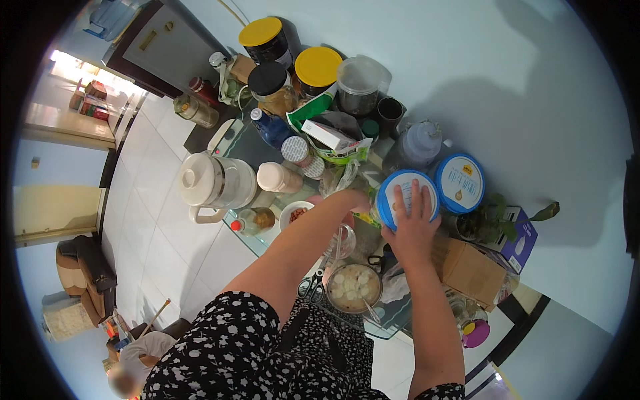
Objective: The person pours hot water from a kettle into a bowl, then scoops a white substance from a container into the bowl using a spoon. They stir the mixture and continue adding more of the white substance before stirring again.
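A round tub with a white and blue lid [401,189] stands at the right of the crowded glass table. My right hand [415,223] lies on its lid, with fingers stretched across the top and the thumb by the near rim. My left hand [357,201] is just left of this tub, next to a clear plastic bag [343,179]. My wrist hides most of its fingers, so its hold cannot be made out. Nearer to me sits a pot of pale round slices in liquid [354,288], with a spoon in it. Scissors [312,285] lie beside the pot.
A second blue-lidded tub [460,183] touches the wall side. A glass kettle [215,180], a bowl of reddish bits [295,213] and yellow-lidded jars [317,67] crowd the left and back. A cardboard box [472,270] and a leafy plant [497,223] stand right. Another person [148,353] is at far left.
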Demonstrator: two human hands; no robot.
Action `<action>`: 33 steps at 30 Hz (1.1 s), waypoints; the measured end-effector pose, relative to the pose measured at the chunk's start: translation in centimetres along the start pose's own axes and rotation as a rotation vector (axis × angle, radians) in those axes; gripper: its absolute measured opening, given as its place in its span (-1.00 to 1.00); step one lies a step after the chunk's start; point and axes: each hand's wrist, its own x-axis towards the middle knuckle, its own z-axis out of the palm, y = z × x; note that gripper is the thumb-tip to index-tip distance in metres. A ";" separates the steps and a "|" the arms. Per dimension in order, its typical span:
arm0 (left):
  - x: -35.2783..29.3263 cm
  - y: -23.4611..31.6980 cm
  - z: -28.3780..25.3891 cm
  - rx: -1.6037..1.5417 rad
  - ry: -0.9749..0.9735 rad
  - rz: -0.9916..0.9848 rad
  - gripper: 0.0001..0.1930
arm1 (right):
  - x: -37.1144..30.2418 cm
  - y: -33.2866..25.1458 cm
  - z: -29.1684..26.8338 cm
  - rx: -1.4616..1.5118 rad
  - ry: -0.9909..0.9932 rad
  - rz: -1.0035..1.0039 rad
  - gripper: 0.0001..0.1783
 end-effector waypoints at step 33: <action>-13.3 5.1 -2.4 0.290 0.739 -0.112 -0.73 | -1.9 0.9 1.4 -0.057 0.101 -0.063 -0.18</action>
